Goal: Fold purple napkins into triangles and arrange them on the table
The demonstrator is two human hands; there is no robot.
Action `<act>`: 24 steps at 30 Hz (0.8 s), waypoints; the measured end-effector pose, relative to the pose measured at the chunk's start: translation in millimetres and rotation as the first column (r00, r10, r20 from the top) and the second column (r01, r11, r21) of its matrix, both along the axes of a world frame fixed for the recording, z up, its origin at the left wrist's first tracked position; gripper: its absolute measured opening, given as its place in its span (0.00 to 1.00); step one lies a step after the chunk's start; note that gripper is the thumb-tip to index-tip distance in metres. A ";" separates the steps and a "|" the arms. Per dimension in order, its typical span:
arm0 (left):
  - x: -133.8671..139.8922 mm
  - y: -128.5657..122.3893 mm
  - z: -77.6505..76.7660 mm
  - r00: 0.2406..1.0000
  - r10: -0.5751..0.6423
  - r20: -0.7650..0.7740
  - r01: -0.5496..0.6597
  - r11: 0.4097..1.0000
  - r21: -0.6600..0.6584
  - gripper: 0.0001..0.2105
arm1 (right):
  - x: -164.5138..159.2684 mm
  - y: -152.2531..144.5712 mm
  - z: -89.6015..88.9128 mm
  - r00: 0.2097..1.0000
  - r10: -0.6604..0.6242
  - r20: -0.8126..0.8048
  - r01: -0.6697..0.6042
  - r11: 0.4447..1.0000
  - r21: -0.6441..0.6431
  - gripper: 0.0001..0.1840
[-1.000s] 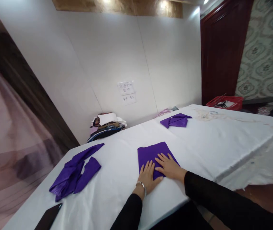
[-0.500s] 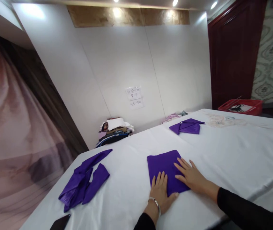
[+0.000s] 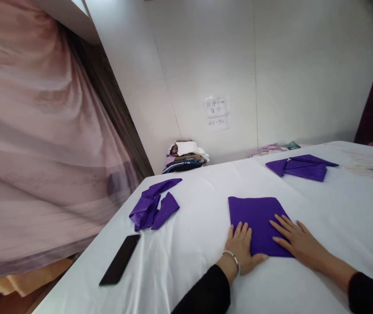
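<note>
Right of a black phone [image 3: 120, 260] and crumpled fabric [image 3: 144, 211] on the bench [image 3: 196, 253], a smooth, flat purple cloth [image 3: 255, 218] is covered by outspread, separated left hand [image 3: 241, 251] and right hand [image 3: 300, 243].

- Folded purple cloth [image 3: 257, 220]: smooth, matt fabric
- Crumpled purple cloth [image 3: 144, 211]: fabric with satiny sheen
- White tablecloth [image 3: 199, 226]: smooth, softly glossy cloth
- Bangle [image 3: 236, 260]: shiny metal
- Wall signs [image 3: 216, 113]: paper

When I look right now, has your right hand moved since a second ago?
Yes: judged against the flat purple napkin, the right hand has shifted rightward, toward the napkin's right edge.
</note>
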State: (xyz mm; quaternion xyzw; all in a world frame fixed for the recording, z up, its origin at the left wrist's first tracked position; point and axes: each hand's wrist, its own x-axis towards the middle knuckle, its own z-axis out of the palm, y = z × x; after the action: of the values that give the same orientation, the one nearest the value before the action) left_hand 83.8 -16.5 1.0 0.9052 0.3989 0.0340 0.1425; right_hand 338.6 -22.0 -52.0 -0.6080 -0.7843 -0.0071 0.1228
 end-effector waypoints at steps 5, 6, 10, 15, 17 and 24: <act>-38.1 -0.7 -2.6 0.992 0.098 -0.074 -0.097 0.995 0.018 0.38 | 5.2 -8.1 5.6 0.997 -0.035 0.062 0.036 0.999 -0.010 0.34; -44.9 0.6 -2.2 0.988 0.129 -0.086 -0.128 0.992 0.018 0.38 | 4.7 -8.5 6.7 0.997 -0.038 0.066 0.039 0.999 -0.010 0.33; -50.3 9.6 5.2 0.935 0.341 -0.096 -0.339 0.940 0.043 0.39 | 4.5 -8.4 8.5 0.997 -0.037 0.071 0.039 0.999 -0.032 0.33; -1.5 29.2 12.9 0.963 0.270 0.020 -0.270 0.952 0.147 0.38 | 4.1 -9.5 10.5 0.998 -0.036 0.060 0.038 0.999 -0.028 0.33; 19.9 41.7 11.2 0.972 0.233 0.028 -0.235 0.961 0.146 0.38 | 3.3 -10.3 11.7 0.997 -0.037 0.067 0.039 0.999 -0.029 0.33; 35.8 81.5 -9.6 0.941 0.334 -0.058 -0.332 0.942 0.043 0.42 | 3.1 -11.3 11.7 0.998 -0.033 0.053 0.034 0.999 -0.021 0.32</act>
State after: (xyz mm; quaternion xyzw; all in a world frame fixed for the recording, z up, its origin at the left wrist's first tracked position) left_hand 119.6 65.1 -8.6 0.8277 0.5499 0.0350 0.1067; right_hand 341.8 -33.3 -40.3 -0.6221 -0.7769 -0.0164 0.0952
